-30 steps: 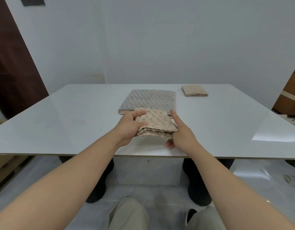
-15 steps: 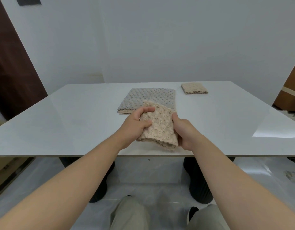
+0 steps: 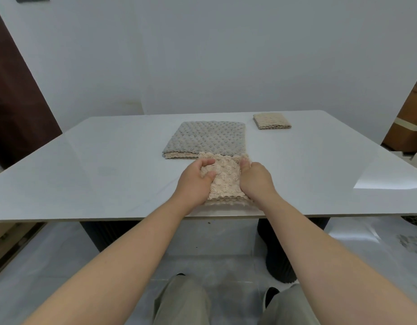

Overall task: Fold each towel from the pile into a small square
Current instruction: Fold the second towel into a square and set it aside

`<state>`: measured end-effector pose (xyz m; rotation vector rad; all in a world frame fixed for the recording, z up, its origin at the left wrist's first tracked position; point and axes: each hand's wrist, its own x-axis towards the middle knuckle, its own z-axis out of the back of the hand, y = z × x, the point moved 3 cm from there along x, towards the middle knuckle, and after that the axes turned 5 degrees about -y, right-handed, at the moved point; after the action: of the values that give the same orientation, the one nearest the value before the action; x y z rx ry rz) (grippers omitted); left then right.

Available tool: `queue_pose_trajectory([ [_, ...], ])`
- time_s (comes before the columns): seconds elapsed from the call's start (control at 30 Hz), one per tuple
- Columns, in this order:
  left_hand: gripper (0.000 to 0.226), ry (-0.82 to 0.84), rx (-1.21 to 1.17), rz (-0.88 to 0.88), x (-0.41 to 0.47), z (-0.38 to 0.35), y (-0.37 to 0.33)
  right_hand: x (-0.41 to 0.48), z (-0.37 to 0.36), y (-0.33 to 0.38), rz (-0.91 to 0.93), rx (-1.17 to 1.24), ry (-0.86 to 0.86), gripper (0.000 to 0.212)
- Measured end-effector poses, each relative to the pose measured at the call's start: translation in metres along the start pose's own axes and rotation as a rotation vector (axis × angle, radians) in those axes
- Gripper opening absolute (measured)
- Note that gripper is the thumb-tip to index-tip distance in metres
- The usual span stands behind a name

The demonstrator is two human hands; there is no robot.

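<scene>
Head view: the grey tabletop (image 3: pixel 97 174) fills most of what I see, and both my forearms reach forward over its near edge. Just beyond my hands lies the pile of towels (image 3: pixel 206 140), a grey one spread flat on top with a beige edge showing under its near side. The far end of the towel I am working touches, or overlaps, that near edge.

Between my hands is the beige towel (image 3: pixel 225 181), already folded into several layers and lying on the tabletop close to the near edge. My left hand (image 3: pixel 194 181) is closed on its left side, thumb pressed onto the top and fingers curled around the far left corner. My right hand (image 3: pixel 256 180) grips the right side, thumb on top near the far corner; the other fingers are hidden behind the hand and the cloth, so I cannot tell how they sit.

Well beyond my right hand, toward the far right of the tabletop, sits a small folded beige square (image 3: pixel 272 121), apart from the pile.
</scene>
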<state>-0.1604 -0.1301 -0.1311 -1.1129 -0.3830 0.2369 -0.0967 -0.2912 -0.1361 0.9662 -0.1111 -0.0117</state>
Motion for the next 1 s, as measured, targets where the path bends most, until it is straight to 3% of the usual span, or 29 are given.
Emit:
queue_pose_trajectory([
  [0.17,0.032,-0.043,0.008,0.000,0.004,-0.011,-0.002,0.006,0.010,-0.002,0.033,0.101,-0.008,0.040],
  [0.3,0.042,0.042,0.060,-0.040,0.007,-0.027,-0.008,0.007,0.030,-0.005,0.197,0.180,0.033,0.048],
  [0.4,0.044,0.082,0.169,-0.104,0.012,-0.047,-0.013,0.019,0.042,-0.017,0.290,0.145,0.041,0.037],
  [0.6,0.051,0.162,0.336,-0.215,0.025,-0.108,-0.037,0.054,0.081,-0.067,0.136,0.126,0.016,0.038],
  [0.77,0.057,0.235,0.445,-0.254,0.040,-0.162,-0.050,0.079,0.106,-0.091,0.131,-0.143,-0.027,0.045],
  [1.0,0.057,0.216,0.566,-0.237,0.084,-0.214,-0.058,0.143,0.122,-0.111,0.069,-0.264,-0.070,0.049],
])
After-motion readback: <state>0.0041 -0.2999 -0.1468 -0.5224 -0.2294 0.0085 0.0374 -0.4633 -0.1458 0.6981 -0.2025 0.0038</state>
